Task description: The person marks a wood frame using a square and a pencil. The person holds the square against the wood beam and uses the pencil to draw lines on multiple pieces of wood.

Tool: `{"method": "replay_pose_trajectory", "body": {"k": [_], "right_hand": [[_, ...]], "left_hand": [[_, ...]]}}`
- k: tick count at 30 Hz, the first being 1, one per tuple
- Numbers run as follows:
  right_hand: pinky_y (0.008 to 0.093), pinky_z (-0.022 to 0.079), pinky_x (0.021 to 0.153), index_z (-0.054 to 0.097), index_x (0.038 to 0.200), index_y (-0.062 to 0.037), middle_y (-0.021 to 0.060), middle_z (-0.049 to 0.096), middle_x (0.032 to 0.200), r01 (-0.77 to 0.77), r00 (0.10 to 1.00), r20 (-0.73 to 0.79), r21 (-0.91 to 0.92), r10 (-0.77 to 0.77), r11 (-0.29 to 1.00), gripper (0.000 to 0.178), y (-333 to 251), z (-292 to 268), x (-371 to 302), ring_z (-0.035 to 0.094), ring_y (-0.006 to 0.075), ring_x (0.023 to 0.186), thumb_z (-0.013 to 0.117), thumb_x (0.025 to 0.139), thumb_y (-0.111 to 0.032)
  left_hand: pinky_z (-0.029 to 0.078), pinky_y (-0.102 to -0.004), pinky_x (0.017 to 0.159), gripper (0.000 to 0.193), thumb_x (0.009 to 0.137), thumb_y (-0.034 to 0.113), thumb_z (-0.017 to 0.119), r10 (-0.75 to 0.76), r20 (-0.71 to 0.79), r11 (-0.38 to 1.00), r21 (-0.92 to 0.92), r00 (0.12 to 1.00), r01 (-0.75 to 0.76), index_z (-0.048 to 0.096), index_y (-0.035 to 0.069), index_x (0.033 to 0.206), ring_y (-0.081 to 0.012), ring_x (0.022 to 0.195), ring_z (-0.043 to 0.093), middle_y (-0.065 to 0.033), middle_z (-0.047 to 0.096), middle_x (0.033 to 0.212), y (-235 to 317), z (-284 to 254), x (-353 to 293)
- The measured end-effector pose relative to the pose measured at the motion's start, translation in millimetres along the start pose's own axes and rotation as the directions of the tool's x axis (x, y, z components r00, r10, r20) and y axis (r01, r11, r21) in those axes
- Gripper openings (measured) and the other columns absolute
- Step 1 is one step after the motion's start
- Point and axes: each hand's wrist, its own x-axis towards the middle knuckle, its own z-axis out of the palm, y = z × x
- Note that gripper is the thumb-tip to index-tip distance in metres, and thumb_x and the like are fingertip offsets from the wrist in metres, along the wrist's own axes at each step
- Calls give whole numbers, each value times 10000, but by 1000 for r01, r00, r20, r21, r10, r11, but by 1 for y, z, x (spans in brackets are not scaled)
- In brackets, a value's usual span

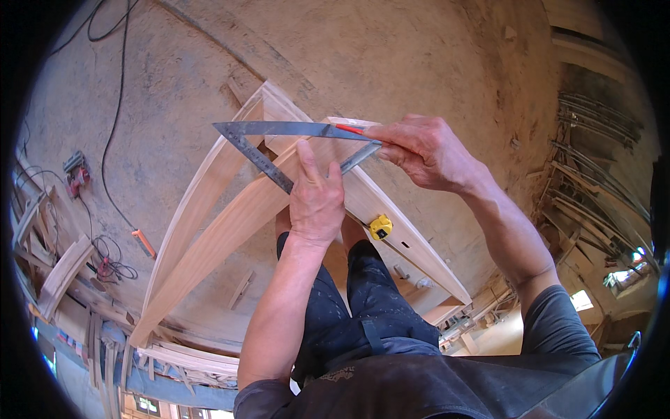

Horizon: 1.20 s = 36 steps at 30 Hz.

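Observation:
A triangular metal square (262, 128) lies across the top of a pale wooden frame with curved sides (223, 230). My left hand (315, 199) presses on the square near its lower corner, index finger stretched forward and the thumb beside it; the remaining fingers are curled. A red pencil (349, 129) is pinched in my right hand (426, 150), its point resting along the far edge of the square. That hand sits at the square's right corner. On the right-hand board of the frame, nearer my body, rests a yellow tape measure (381, 227).
My legs stand inside the frame. On the dusty floor to the left lie an orange-ended power cable (144, 243) and a red power tool (77, 174). Curved wood pieces (63, 276) are stacked at the left edge, and long strips (593, 181) pile up along the right.

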Motion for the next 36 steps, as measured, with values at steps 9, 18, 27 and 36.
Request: {"method": "replay_pose_trajectory", "body": {"k": [9, 18, 27, 36], "right_hand": [[443, 532, 662, 732, 1139, -74, 153, 702, 811, -28, 998, 54, -74, 32, 997, 292, -7, -9, 5, 648, 355, 751, 742, 850, -114], [433, 504, 618, 733, 1134, -59, 140, 679, 773, 19, 999, 33, -100, -16, 995, 314, -13, -4, 8, 616, 326, 703, 761, 821, -40], [427, 506, 617, 729, 1148, -69, 135, 676, 761, 9, 1000, 23, -85, -7, 996, 309, -13, -1, 10, 614, 323, 684, 751, 840, -61], [426, 512, 617, 739, 1101, -63, 142, 669, 734, -60, 996, 58, -93, 65, 994, 259, -17, -8, 8, 622, 324, 675, 743, 843, -52]], "left_hand": [[588, -443, 851, 325, 866, 152, 730, 11, -17, 1000, 14, 1000, -11, 651, 64, 1169, -471, 1126, 641, -398, 305, 1503, 0, 1, 0], [611, -451, 817, 307, 857, 60, 668, 2, 4, 999, -51, 1000, -1, 653, 13, 1160, -529, 1183, 593, -426, 323, 1467, 4, -5, 4], [605, -440, 699, 341, 851, 164, 733, 23, -45, 999, 43, 999, -21, 643, 112, 1176, -441, 981, 700, -404, 332, 1501, -1, 4, 1], [602, -440, 664, 324, 849, 172, 729, 10, -27, 999, 43, 1000, -9, 653, 119, 1159, -421, 892, 718, -398, 334, 1505, -1, 2, 0]]}}
